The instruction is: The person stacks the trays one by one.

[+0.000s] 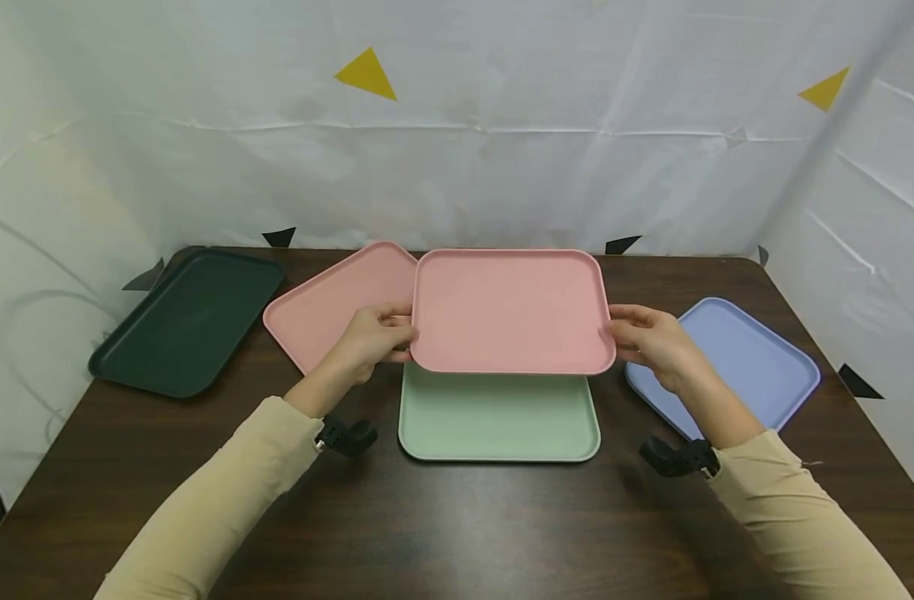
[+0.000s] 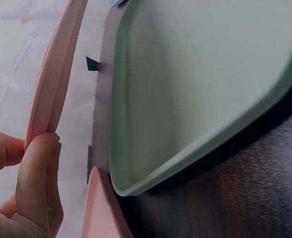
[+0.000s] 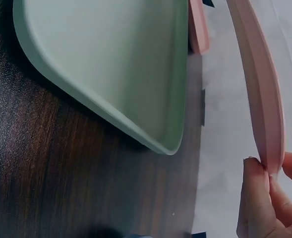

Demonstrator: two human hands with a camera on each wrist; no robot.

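Observation:
A pink tray (image 1: 511,310) hangs level in the air above the far half of a green tray (image 1: 499,417) that lies on the table. My left hand (image 1: 377,333) pinches the pink tray's left edge (image 2: 49,94), thumb on top. My right hand (image 1: 646,337) pinches its right edge (image 3: 264,114) the same way. The green tray (image 2: 195,84) (image 3: 111,64) shows flat on the dark wood in both wrist views.
A second pink tray (image 1: 329,304) lies angled behind my left hand. A dark green tray (image 1: 190,321) sits at the far left, a lilac tray (image 1: 749,362) at the right. The brown table (image 1: 457,525) is backed by white sheeting.

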